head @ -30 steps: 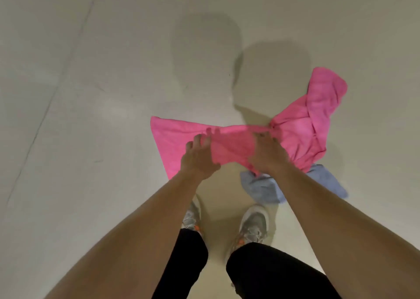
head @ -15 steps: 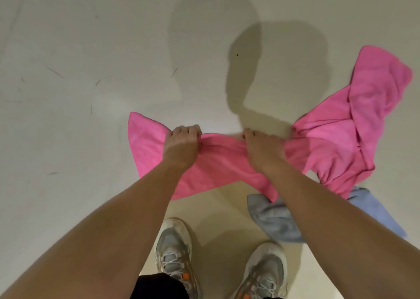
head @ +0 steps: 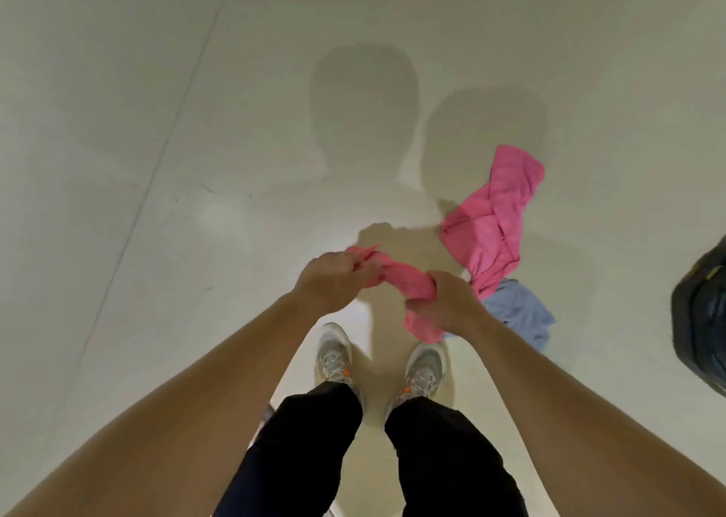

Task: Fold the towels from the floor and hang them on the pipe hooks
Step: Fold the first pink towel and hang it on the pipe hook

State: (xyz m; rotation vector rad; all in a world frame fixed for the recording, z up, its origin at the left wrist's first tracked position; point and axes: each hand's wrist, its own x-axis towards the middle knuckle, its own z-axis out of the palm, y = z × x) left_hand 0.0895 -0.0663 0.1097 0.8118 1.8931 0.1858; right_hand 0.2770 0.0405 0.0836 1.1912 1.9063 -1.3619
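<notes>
A pink towel [head: 400, 279] hangs bunched between both hands, lifted off the floor. My left hand [head: 328, 282] grips its left end, where a corner sticks out past the fingers. My right hand [head: 448, 300] grips the other end, and a tail of cloth hangs below it. A second pink towel [head: 495, 222] lies crumpled on the floor to the right. A pale blue towel [head: 522, 316] lies partly under it, behind my right wrist. No pipe hooks are in view.
My two feet in grey sneakers [head: 334, 355] stand on the pale floor [head: 196, 163] just below the hands. A dark bag-like object [head: 703, 320] sits at the right edge. A thin floor seam runs diagonally on the left.
The pink towel that both hands held has come up off the floor and is now bunched narrow between them. It has separated from the pink towel that stays on the floor. The view has risen.
</notes>
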